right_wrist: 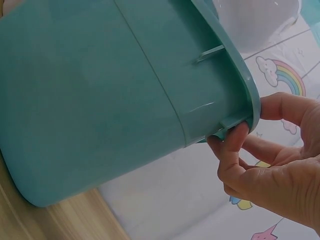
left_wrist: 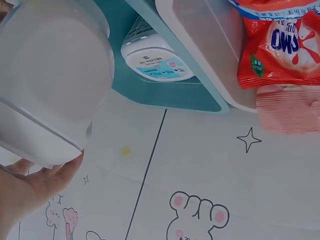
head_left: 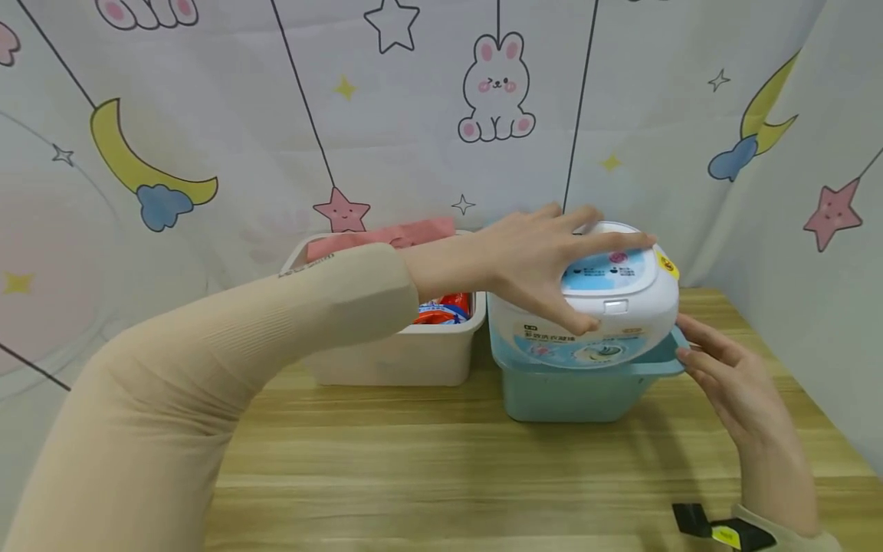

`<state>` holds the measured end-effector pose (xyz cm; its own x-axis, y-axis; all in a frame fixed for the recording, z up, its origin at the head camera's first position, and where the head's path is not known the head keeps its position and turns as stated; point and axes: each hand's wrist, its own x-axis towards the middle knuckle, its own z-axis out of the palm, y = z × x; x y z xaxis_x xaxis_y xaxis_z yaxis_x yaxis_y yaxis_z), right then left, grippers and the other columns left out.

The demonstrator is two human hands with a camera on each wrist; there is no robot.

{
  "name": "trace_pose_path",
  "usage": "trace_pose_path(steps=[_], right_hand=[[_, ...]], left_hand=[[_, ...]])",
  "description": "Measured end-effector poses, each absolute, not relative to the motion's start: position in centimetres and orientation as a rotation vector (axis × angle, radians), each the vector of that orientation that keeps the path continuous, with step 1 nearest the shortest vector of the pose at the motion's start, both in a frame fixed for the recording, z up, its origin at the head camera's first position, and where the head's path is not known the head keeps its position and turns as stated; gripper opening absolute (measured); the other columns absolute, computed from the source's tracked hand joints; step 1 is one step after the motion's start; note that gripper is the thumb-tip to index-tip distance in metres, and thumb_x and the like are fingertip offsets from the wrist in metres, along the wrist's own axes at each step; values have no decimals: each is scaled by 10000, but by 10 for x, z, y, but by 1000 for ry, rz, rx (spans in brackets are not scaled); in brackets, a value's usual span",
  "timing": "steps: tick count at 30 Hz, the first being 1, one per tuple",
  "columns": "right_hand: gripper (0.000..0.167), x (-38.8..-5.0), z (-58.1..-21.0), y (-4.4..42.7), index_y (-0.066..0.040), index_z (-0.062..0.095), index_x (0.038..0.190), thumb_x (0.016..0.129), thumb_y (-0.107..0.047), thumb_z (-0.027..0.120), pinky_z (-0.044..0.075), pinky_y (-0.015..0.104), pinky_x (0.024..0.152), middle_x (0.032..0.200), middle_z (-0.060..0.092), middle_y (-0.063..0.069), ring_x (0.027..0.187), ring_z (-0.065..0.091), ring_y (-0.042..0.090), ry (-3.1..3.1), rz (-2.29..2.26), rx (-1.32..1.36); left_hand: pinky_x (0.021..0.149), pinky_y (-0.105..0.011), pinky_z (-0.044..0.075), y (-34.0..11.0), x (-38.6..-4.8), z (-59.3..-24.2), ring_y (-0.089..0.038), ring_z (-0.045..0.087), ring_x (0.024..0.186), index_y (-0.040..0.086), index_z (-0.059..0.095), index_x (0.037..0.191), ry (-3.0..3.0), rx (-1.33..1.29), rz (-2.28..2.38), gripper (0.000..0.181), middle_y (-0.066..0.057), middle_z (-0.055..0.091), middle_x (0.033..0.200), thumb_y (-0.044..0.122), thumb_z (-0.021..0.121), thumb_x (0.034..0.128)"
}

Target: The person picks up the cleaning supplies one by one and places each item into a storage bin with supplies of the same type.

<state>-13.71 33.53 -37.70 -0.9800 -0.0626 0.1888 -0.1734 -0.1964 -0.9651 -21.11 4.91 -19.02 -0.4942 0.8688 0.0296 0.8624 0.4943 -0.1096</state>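
Observation:
In the head view my left hand [head_left: 534,261] reaches across and grips a white laundry pod tub [head_left: 614,330] from above, fingers and thumb spread over its lid. The tub, with a blue label, sits tilted at the mouth of a teal bin [head_left: 566,399]. My right hand [head_left: 734,383] pinches the bin's right rim; the right wrist view shows its thumb and fingers on the rim [right_wrist: 252,95]. Inside the bin, a second white container [left_wrist: 157,60] with a blue label shows in the left wrist view. The tub hides part of the bin's inside.
Left of the teal bin stands a cream bin [head_left: 393,360] holding a red OMO bag [head_left: 448,307] and a pink packet [head_left: 386,235]. Both bins stand on a wood-grain table [head_left: 428,475]. A printed curtain [head_left: 414,115] hangs close behind them.

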Motion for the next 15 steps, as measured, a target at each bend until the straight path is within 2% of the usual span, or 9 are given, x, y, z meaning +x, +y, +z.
trace_pose_path(steps=[8, 15], right_hand=[[420, -137, -377, 335, -167, 560, 1337, 969, 18, 474, 454, 81, 869, 1288, 487, -87, 1023, 578, 3, -1984, 2330, 247], [452, -138, -378, 336, -121, 494, 1401, 973, 18, 465, 450, 81, 867, 1308, 474, -94, 1075, 531, 1, -1983, 2329, 248]], left_hand=[[821, -264, 452, 57, -219, -196, -136, 435, 1133, 504, 97, 1492, -2689, -1500, 140, 873, 49, 290, 1509, 715, 506, 750], [831, -268, 439, 63, -226, -207, -149, 429, 1115, 493, 86, 1497, -2684, -1508, 172, 888, 35, 300, 1493, 725, 501, 747]])
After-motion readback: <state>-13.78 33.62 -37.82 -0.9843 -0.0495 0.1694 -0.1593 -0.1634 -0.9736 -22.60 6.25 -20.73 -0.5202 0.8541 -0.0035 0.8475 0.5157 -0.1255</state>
